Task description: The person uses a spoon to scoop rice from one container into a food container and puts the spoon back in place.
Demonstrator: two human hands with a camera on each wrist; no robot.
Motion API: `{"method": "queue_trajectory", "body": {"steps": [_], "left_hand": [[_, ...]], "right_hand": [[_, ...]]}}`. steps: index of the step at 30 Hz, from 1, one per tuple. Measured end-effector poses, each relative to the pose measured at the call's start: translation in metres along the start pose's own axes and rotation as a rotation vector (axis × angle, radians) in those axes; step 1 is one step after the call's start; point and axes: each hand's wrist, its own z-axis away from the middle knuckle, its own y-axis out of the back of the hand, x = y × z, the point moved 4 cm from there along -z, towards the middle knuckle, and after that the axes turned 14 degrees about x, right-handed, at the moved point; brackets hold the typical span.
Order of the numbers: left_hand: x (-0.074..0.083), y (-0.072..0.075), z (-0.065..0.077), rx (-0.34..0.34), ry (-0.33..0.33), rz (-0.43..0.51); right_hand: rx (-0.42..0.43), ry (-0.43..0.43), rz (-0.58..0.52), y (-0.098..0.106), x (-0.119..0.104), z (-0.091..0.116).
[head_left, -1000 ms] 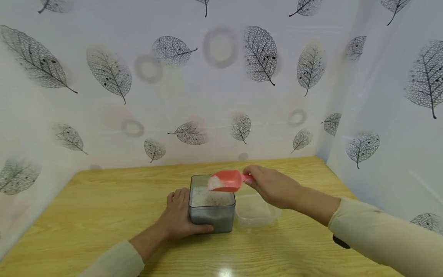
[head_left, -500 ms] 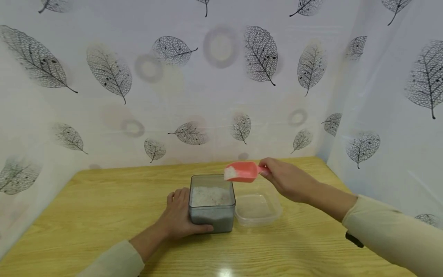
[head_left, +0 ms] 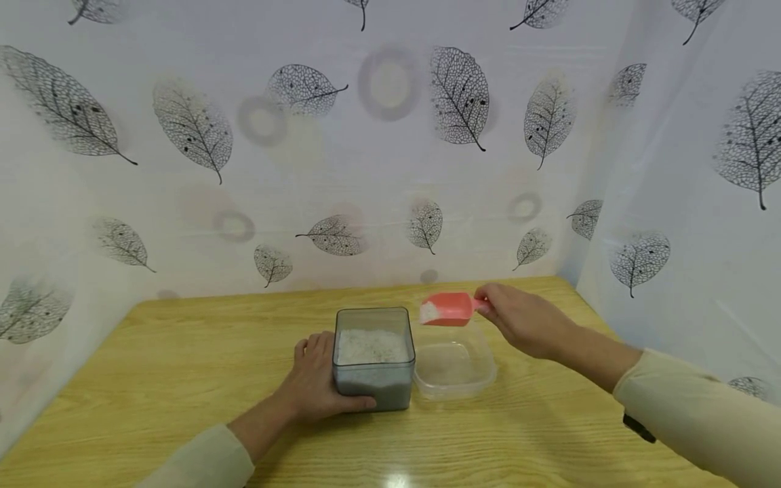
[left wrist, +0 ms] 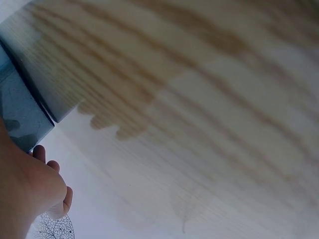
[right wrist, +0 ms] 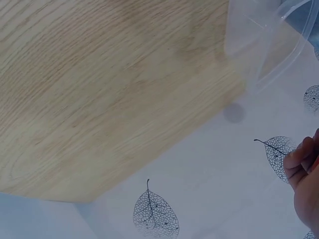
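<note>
My right hand (head_left: 526,322) pinches the handle of a pink-red scoop (head_left: 453,309), held level in the air with white rice-like grains at its front end. Below the scoop stands a clear plastic food container (head_left: 456,390), its bottom showing bare through the wall. To its left is a smoky grey square canister (head_left: 375,386), partly filled with white grains (head_left: 372,347). My left hand (head_left: 317,383) grips that canister from the left, thumb along the front wall and fingers behind. The left wrist view shows the hand (left wrist: 37,186) against the canister (left wrist: 22,99).
A wooden table (head_left: 183,379) carries both containers. White curtains (head_left: 378,163) printed with dark leaves enclose it at the back and sides. The canister and the clear container stand side by side, close together.
My right hand has carried the loaded scoop rightward, from over the grey canister to above the clear container. My left hand and both containers have stayed in place.
</note>
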Motion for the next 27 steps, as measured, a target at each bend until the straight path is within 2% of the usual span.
{"method": "queue_trajectory", "body": {"steps": [8,13,21,27], "left_hand": [[-0.001,-0.001,0.0,0.002,-0.004,0.0],[0.0,0.0,0.0,0.007,-0.004,0.006],[0.0,-0.001,0.0,0.005,-0.008,-0.006],[0.001,0.0,0.001,0.008,-0.007,-0.001]], "right_hand": [[-0.028,0.092,0.087,-0.013,0.002,0.012],[-0.039,0.197,0.154,-0.016,0.0,0.011],[0.071,0.488,0.277,-0.013,-0.006,0.011],[0.139,0.601,0.296,-0.014,-0.01,0.012]]}}
